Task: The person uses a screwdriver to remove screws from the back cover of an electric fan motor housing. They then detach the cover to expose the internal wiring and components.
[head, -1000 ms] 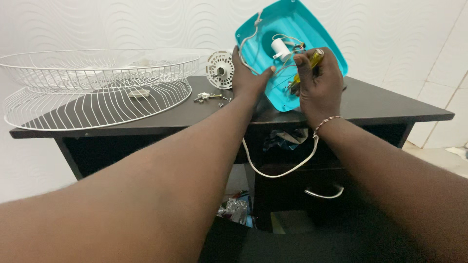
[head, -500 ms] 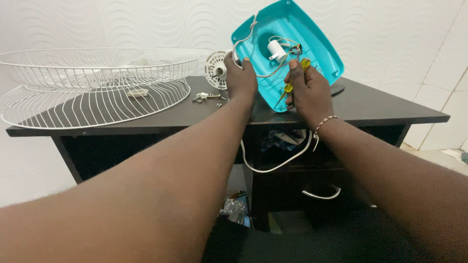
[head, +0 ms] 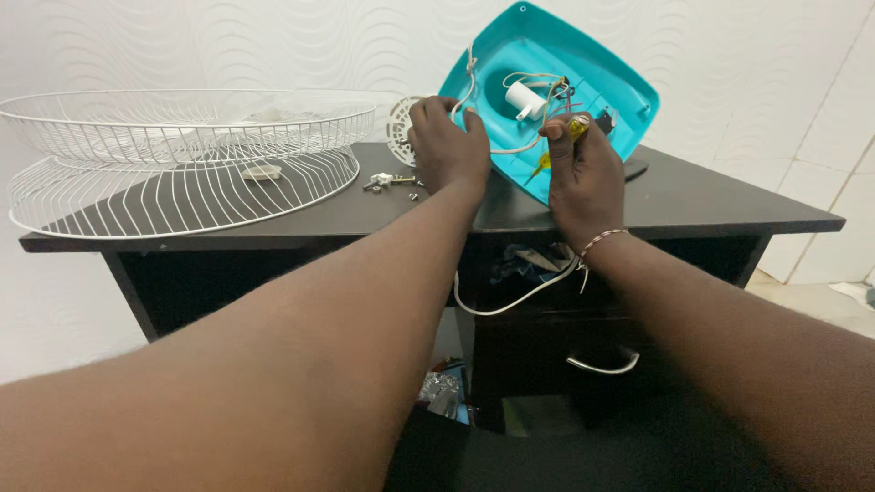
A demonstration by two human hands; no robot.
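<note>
Two hands of mine are up at the tilted turquoise base cover [head: 583, 87] in the upper middle of the frame, which leans back on the dark desk [head: 711, 196] with its hollow inner side facing me. My left hand [head: 447, 146] wraps its fingers over the cover's left edge, closed on the plastic, with the white cord [head: 510, 296] running past it, off the desk front and looping down below. My right hand [head: 583, 173] sits just right of that, fingers pinched shut on a yellow-handled screwdriver [head: 558, 146]. Its long axis runs on a slant, handle toward the upper right by my thumb, tip pointing down and to the left against the cover's lower inside. Above the screwdriver, well inside the shell, sits a small white capacitor [head: 524, 98] with a tangle of thin wires [head: 554, 87] beside it; these lie up and slightly left of my right fingers, so the right hand is the nearer one to them, while the left only steadies the rim. Behind my left hand a round white slotted disc [head: 398, 123] stands partly hidden. Left of it a few loose screws and small metal bits [head: 390, 182] lie on the desk, and further to the left of the frame two white wire fan guards [head: 182, 155] are stacked, the upper one sitting like a bowl on the flatter one.
</note>
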